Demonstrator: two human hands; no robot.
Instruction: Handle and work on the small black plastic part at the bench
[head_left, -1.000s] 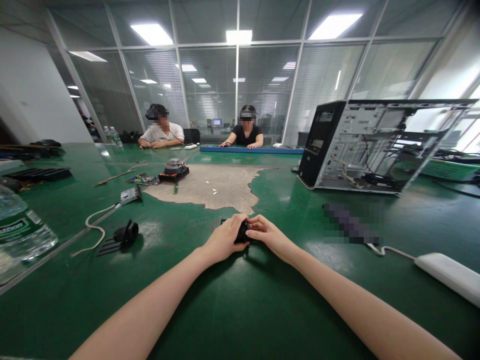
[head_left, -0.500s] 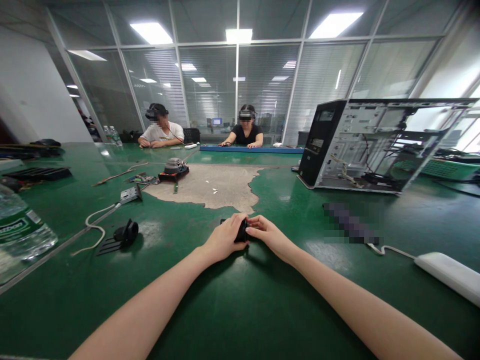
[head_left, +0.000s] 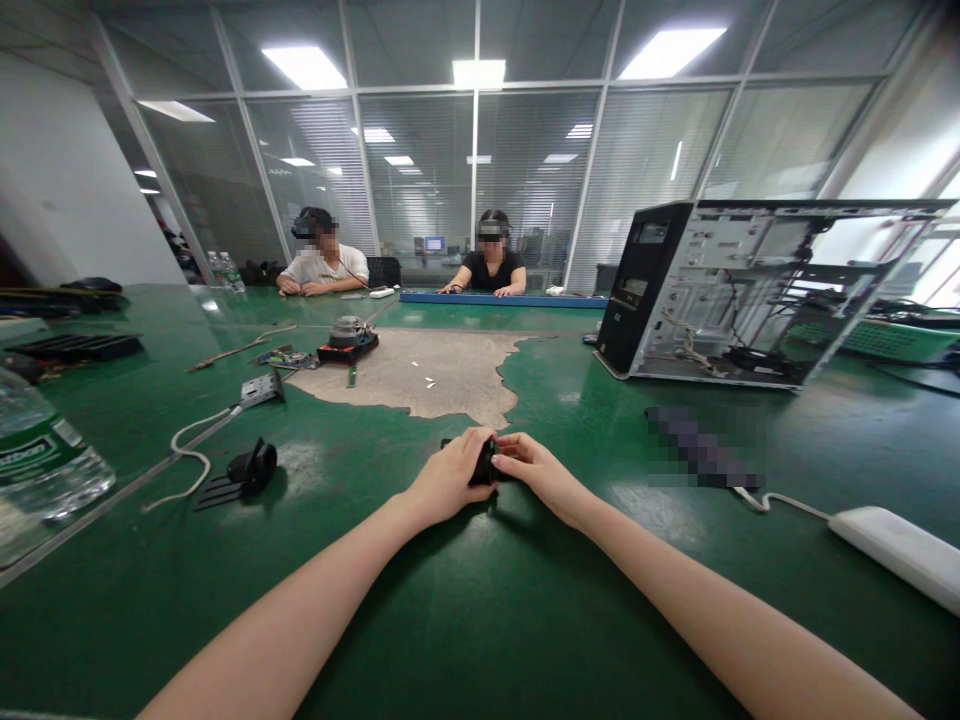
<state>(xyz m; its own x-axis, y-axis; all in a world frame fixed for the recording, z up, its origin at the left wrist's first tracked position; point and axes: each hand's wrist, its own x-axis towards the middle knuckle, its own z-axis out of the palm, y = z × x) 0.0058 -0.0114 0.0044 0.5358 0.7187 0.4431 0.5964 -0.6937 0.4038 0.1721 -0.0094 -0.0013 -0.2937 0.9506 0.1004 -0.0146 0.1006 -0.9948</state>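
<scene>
Over the bench (head_left: 480, 610), left hand (head_left: 448, 475) wraps black part (head_left: 482, 466), right hand (head_left: 541, 470) pinches its edge; likely light, stiff plastic; grip the sides.

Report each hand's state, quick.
Left hand: closed around a small black part.
Right hand: closed on the right end of that same part.
</scene>
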